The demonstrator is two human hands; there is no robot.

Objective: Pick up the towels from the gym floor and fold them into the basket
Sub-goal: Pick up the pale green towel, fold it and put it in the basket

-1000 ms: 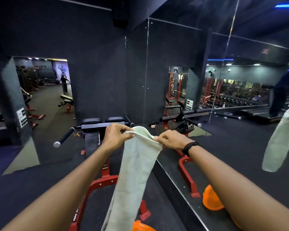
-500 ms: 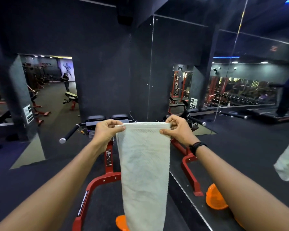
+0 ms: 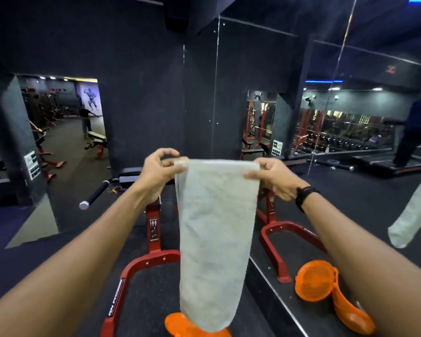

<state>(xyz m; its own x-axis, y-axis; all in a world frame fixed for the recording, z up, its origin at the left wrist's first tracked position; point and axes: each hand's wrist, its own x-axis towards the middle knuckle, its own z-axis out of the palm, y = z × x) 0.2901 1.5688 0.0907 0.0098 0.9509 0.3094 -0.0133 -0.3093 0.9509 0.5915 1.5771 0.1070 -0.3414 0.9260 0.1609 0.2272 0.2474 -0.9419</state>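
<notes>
A pale grey-white towel (image 3: 215, 229) hangs straight down in front of me, stretched flat along its top edge. My left hand (image 3: 159, 172) pinches the top left corner and my right hand (image 3: 274, 177) pinches the top right corner, both at chest height. The towel's lower end dangles just over an orange basket (image 3: 178, 324) on the dark floor at the bottom of the view, partly hidden behind the cloth.
A red-framed gym bench (image 3: 153, 239) with a black roller handle (image 3: 95, 194) stands right behind the towel. A wall mirror (image 3: 350, 166) on the right reflects the towel, the basket and the bench frame. A doorway on the left opens onto more gym equipment.
My hands have moved apart and spread the towel's top edge from a bunched fold to its full flat width. The towel now hangs squarely over the basket.
</notes>
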